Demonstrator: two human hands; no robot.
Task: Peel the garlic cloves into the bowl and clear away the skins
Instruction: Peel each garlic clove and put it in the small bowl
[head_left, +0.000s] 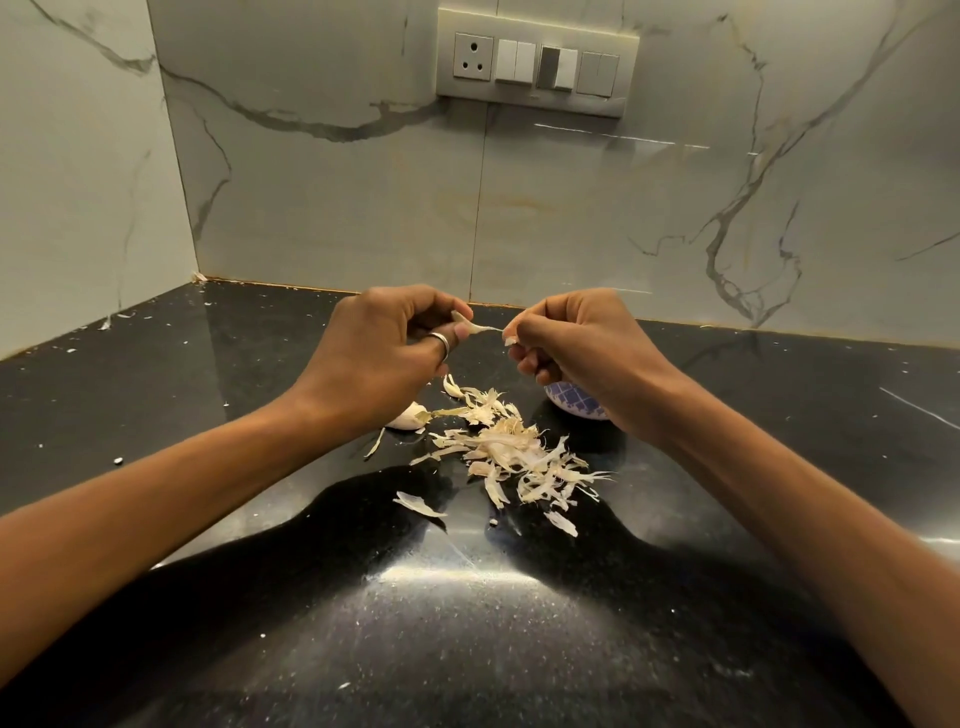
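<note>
Garlic clove (464, 319) is pinched in your left hand (384, 353), 12 o'clock of the skin pile (514, 457); your right hand (576, 348) pinches its half-peeled strip (488, 328). Pull too hard and the strip likely snaps, or the clove slips and misses the bowl (574, 405) at the pile's 1 o'clock.

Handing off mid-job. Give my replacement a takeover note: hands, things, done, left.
Left hand pinches a garlic clove; right hand pinches a skin strip coming off it.
The bowl sits on the counter under the right hand, contents hidden.
The skin pile lies between the forearms; another garlic piece beneath the left hand.
Done: some peeling, judging by the pile.
Left: this clove, that piece, clearing skins.
</note>
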